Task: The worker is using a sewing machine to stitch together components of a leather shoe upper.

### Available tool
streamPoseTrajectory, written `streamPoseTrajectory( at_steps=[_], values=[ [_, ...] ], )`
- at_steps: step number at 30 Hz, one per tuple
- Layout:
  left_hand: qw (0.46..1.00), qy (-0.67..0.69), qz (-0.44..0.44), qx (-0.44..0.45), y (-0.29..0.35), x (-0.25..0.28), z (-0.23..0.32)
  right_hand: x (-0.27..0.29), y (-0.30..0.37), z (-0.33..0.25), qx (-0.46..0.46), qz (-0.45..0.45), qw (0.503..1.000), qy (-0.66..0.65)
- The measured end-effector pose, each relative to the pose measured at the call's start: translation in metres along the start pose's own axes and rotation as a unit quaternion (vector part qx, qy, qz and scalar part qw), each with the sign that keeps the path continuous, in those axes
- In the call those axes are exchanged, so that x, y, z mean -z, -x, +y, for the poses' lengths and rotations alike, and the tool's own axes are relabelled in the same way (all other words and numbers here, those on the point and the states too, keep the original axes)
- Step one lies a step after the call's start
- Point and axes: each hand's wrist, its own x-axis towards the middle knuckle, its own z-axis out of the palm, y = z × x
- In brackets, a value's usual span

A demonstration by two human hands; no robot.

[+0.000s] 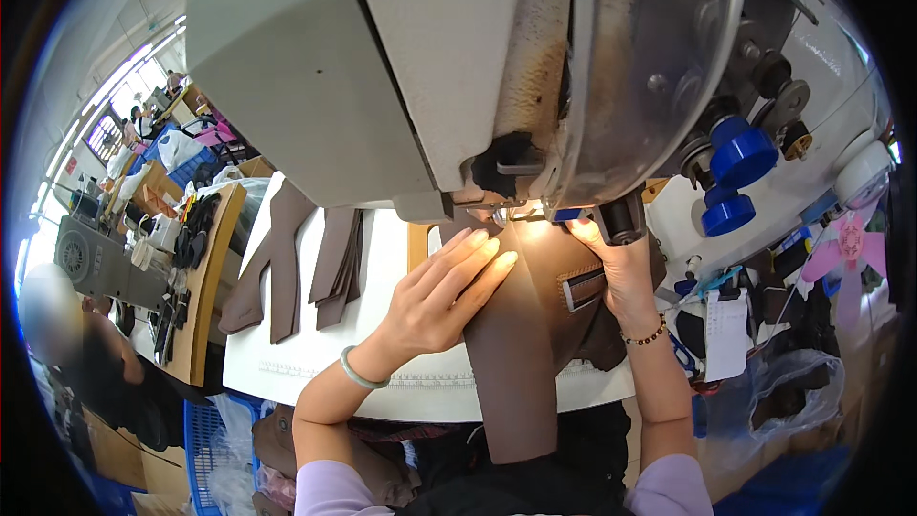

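Observation:
A brown fabric piece [514, 363] lies under the head of a sewing machine [296, 86], lit by the lamp near the needle. Its near end hangs over the table's front edge. My left hand [444, 291] rests on the fabric with fingers stretched out, just left of the needle area. My right hand [621, 272] grips the fabric at the right side, thumb on top and the other fingers mostly hidden. Between the hands, toward the right, a zippered pocket opening [583, 287] shows in the brown fabric.
More brown strips [287, 268] and a folded stack [337, 263] lie left on the white table [382, 392]. Blue knobs [743, 153] stick out of the machine. A pink fan [850, 244] stands right; a blue basket [202, 449] sits below left. Another person [95, 363] is at far left.

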Motion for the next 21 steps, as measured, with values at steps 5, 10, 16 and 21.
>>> streamPoseTrajectory(
  at_steps=[5,10,16,21],
  values=[
    [1.000,0.030,-0.001,-0.001,0.001,0.001,-0.008,0.025,0.005,-0.005,-0.057,-0.039,0.997,0.044],
    [1.000,-0.009,-0.015,-0.017,0.004,0.001,-0.007,0.053,0.021,-0.002,-0.244,-0.169,0.948,-0.119],
    [0.993,-0.007,-0.027,-0.113,0.008,0.005,0.003,0.052,0.035,0.002,-0.203,-0.252,0.946,0.013],
    [0.994,0.010,-0.035,-0.106,0.008,0.007,0.006,0.054,0.025,0.002,-0.240,-0.272,0.932,-0.009]
  ],
)
